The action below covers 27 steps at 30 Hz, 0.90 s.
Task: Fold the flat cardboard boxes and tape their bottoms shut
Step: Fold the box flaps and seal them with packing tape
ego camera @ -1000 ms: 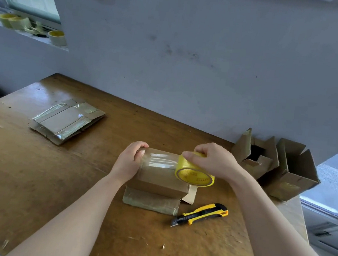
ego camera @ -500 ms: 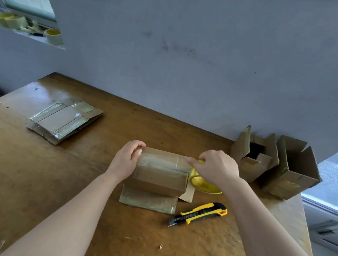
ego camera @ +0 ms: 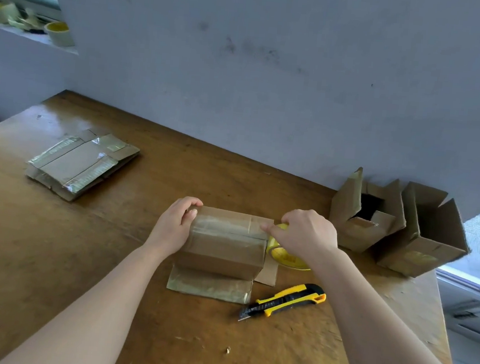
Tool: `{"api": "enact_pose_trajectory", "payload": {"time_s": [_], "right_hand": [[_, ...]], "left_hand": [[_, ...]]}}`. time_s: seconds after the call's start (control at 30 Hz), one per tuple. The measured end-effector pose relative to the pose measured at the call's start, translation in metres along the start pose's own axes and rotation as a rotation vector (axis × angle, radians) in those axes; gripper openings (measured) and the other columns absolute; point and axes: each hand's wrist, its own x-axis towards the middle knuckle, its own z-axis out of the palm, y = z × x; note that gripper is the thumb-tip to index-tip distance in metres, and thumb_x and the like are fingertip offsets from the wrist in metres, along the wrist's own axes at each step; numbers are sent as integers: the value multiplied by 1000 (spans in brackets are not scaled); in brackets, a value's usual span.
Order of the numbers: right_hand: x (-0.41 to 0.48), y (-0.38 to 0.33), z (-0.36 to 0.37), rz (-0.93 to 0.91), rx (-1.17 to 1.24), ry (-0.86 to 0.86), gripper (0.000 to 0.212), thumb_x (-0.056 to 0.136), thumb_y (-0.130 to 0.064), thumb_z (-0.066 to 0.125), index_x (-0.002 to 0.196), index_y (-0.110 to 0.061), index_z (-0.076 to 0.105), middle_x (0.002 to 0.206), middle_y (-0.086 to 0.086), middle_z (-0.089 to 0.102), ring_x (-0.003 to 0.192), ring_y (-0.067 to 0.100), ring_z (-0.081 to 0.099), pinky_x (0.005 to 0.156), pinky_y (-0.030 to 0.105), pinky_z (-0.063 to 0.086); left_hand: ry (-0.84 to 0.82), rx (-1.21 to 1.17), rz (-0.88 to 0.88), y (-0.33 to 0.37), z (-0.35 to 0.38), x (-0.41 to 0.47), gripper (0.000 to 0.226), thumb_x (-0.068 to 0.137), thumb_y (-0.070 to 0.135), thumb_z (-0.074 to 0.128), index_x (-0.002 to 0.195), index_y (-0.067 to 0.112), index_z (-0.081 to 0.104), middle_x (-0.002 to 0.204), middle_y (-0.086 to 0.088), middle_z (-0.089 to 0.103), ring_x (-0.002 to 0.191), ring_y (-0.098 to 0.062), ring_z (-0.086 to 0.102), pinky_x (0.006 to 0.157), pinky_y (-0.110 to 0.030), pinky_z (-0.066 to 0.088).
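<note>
Left arm: reaching forward from the lower left, the bare forearm angling up and to the right.
Left hand (ego camera: 174,224): clasping the left end of the box (ego camera: 223,247), with fingers curling over its top edge and the back of the hand facing the camera.
Right arm: stretching in from the lower right, the forearm angling up and to the left.
Right hand (ego camera: 305,235): gripping the tape roll (ego camera: 284,255) just beside the box's right end, knuckles up, with fingertips (ego camera: 266,228) touching the box's top right corner.

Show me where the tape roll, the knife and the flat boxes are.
tape roll (ego camera: 284,258): head view, yellow side face.
knife (ego camera: 286,301): head view, middle of handle.
flat boxes (ego camera: 80,163): head view, top of stack.
</note>
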Motion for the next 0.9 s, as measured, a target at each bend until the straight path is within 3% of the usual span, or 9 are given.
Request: {"api": "enact_pose_trajectory", "payload": {"time_s": [0.2, 0.4, 0.57, 0.67, 0.73, 0.8, 0.9], "right_hand": [[8, 0, 3, 69, -4, -124, 67, 78, -81, 41, 93, -23, 70, 69, -10, 53, 60, 10, 50, 45, 21, 32], [3, 3, 14, 89, -10, -71, 80, 68, -93, 31, 77, -23, 68, 65, -9, 57, 57, 9, 51, 44, 21, 35], [3, 3, 20, 99, 3, -67, 84, 63, -95, 36, 87, -21, 70, 67, -9, 58, 56, 9, 51, 45, 20, 38], [6, 0, 20, 103, -35, -85, 79, 65, -93, 38, 82, -22, 69, 66, -8, 58, 56, 10, 52, 44, 20, 36], [5, -3, 22, 105, -74, -105, 77, 68, -91, 38, 82, -21, 68, 66, -7, 58, 56, 11, 52, 44, 21, 35], [3, -3, 25, 117, -72, -109, 79, 70, -90, 35, 89, -22, 69, 67, -7, 56, 56, 11, 50, 44, 21, 34], [1, -1, 28, 147, -47, -88, 80, 70, -91, 35, 92, -22, 70, 65, -9, 53, 54, 10, 47, 43, 20, 32]], "left_hand": [[-11, -27, 1, 1, -1, 1, 26, 101, 17, 39, 121, 21, 55, 122, 6, 55, 107, -7, 47, 86, -21, 35], [-25, -16, -15, 3, -1, 0, 25, 102, 20, 40, 122, 23, 55, 123, 8, 53, 107, -4, 45, 80, -15, 34], [-26, 18, -25, 3, -1, 0, 26, 102, 23, 40, 124, 23, 53, 128, 5, 54, 113, -8, 48, 88, -21, 37], [-35, 168, -25, 9, -1, -3, 32, 99, 39, 43, 127, 25, 52, 131, 4, 53, 116, -14, 51, 86, -25, 42], [33, 471, 13, 19, -2, -5, 42, 94, 50, 45, 127, 25, 55, 135, 0, 51, 122, -20, 49, 97, -38, 42], [101, 719, 87, 37, 4, -10, 43, 93, 46, 43, 124, 22, 59, 140, -6, 50, 129, -26, 45, 107, -48, 34], [-23, 681, 213, 65, 46, -35, 56, 99, 47, 19, 141, 20, 44, 153, -4, 34, 142, -24, 29, 117, -44, 19]]}}
